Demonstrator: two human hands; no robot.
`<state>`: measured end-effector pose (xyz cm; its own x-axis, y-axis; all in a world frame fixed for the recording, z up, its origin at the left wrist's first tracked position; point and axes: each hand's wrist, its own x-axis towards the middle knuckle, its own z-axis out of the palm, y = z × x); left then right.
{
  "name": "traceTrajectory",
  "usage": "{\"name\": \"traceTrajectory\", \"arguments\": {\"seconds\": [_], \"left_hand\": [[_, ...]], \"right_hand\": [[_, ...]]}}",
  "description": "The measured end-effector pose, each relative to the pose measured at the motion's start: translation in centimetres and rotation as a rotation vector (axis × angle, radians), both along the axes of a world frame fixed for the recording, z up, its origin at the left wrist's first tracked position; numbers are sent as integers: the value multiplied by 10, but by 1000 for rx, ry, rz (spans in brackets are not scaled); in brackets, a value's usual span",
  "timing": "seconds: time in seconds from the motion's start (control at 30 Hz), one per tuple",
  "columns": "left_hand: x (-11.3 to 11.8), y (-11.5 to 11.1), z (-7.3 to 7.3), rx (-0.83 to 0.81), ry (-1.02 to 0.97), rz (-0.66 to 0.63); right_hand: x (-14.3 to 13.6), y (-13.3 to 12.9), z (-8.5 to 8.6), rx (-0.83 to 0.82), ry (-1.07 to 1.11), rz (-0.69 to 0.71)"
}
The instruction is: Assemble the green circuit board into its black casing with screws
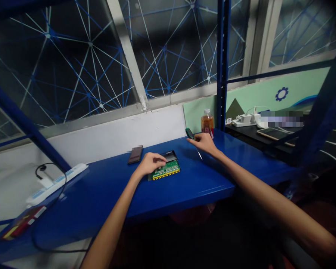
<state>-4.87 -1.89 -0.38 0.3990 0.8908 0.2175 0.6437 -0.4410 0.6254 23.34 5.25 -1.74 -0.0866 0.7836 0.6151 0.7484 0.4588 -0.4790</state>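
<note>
A green circuit board with a row of yellow ports along its near edge sits in an open black case on the blue table. Over the board's left part, my left hand has its thumb and fingers drawn together; whatever is between them is too small to tell. To the right, apart from the board, my right hand is closed around a screwdriver with a green and black handle. Its thin metal shaft slants downward above the table.
A phone lies left of the board. Behind my right hand stands a drink bottle. A white power strip with a black cable and a red box are at the left. The blue table has shelf posts around it.
</note>
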Motion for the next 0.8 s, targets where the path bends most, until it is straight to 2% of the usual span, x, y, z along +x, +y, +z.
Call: {"name": "traceTrajectory", "arguments": {"seconds": [0.07,0.13,0.23,0.33,0.47,0.6,0.7,0.8], "left_hand": [[27,3,5,11,24,-60],[54,9,8,115,126,-155],[85,24,5,106,167,-192],[100,39,-4,82,194,-184],[102,43,-12,81,222,-168],[93,31,-6,122,228,-155],[75,19,4,204,218,-123],[47,7,11,338,284,-20]], "right_hand": [[6,-3,-5,-52,-208,-67],[3,-6,-7,-79,-373,-128],[-5,-10,-8,-109,-439,-130],[-7,-9,-11,-147,-487,-116],[-1,-6,-13,-190,-527,-108],[1,-3,-16,-225,-564,-98],[0,-3,-18,-248,-584,-87],[0,-2,-21,-254,-596,-72]]}}
